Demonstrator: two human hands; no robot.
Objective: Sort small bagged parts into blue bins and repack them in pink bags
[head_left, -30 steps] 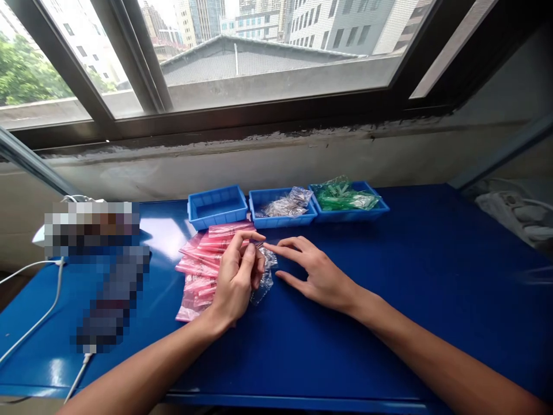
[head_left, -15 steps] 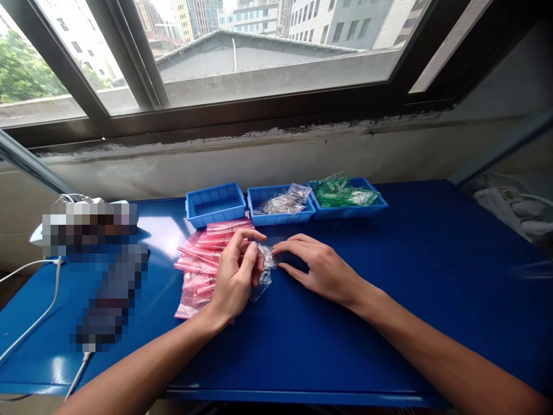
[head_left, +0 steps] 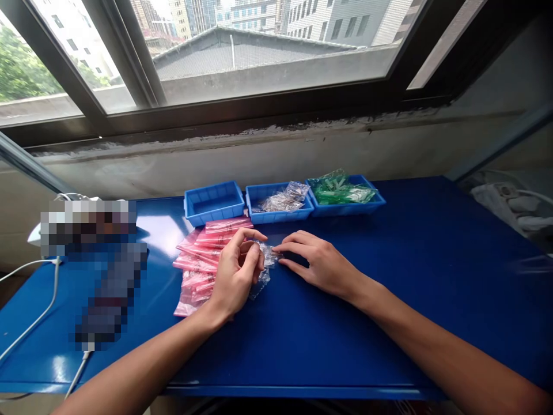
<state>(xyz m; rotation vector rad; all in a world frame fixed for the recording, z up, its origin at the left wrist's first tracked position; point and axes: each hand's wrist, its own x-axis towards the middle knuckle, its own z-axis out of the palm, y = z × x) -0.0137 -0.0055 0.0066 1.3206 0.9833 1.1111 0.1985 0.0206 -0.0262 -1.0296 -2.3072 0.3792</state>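
Note:
My left hand (head_left: 237, 271) is curled closed, with the thumb lying against the bent fingers. Clear plastic bags (head_left: 261, 282) stick out from beneath its fingers on the right side. From the other side, my right hand (head_left: 317, 259) pinches the edge of the clear plastic with thumb and fingertips. What lies inside the bags is too small to tell. Pink plastic bags (head_left: 196, 268) with dark print are fanned out in an overlapping pile, partly covered by my left hand.
Along the back stand three blue bins: an empty bin (head_left: 215, 202), a bin (head_left: 276, 217) of clear bags with small contents, and a bin (head_left: 345, 211) of green bags. A blurred dark object (head_left: 114, 294) with a white cable (head_left: 80, 369) lies left on the blue table (head_left: 389, 334).
Both hands keep nearly the same pose around the clear plastic. The whole view has shifted slightly, and the bins and pink bags stay where they were.

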